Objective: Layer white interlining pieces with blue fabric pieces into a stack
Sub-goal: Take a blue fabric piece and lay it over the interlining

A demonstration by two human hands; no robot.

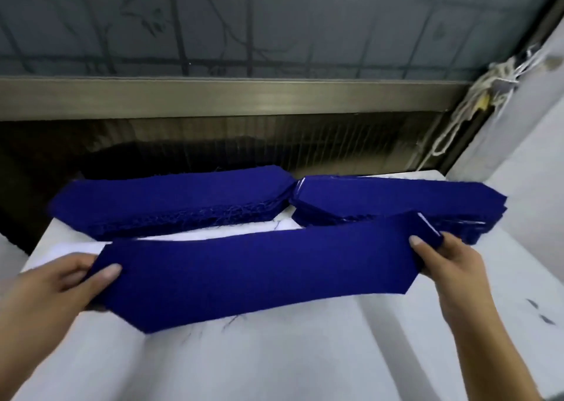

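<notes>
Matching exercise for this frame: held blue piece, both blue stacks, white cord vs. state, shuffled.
1 held blue piece
2 left blue stack
3 right blue stack
4 white cord

a loose threads along near edge
b hangs by the window frame
c pinched by left hand and right hand
d partly behind the held piece's right end

Pairs: 1-c; 2-a; 3-d; 4-b

The blue fabric piece (250, 272) you hold is a deep, plain royal blue with no print. Your left stack (171, 199) is the same solid blue, with frayed blue threads along its edge. The right stack (396, 199) is blue with thin white lines between its layers. The counter (305, 355) is white with a few dark thread specks. The window pane (274, 19) is grey-blue, crossed by dark grid lines and branch shapes.
</notes>
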